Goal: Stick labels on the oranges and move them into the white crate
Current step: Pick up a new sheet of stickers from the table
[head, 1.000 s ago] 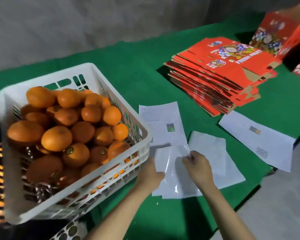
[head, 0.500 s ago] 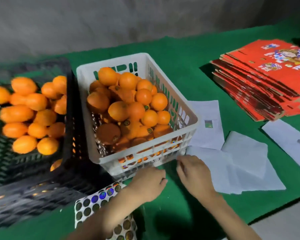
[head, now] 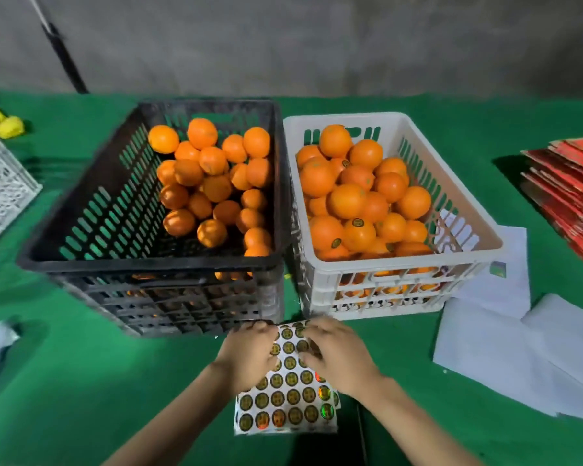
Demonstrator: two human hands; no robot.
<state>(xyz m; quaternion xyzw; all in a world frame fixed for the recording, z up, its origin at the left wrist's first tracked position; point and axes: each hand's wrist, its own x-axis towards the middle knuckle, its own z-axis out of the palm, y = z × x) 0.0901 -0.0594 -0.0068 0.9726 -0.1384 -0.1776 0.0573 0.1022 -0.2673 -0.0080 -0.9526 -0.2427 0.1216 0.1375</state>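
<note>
Green tabletop [head: 81,381], head view. The label sheet [head: 286,398] lies just before the black crate [head: 148,264] and the white crate [head: 401,265], both holding oranges [head: 347,200]. The left hand [head: 249,354] closes its grip on the sheet's upper left edge. The right hand [head: 337,354] lays curled fingers on the sheet; whether its grip holds anything cannot be told.
</note>
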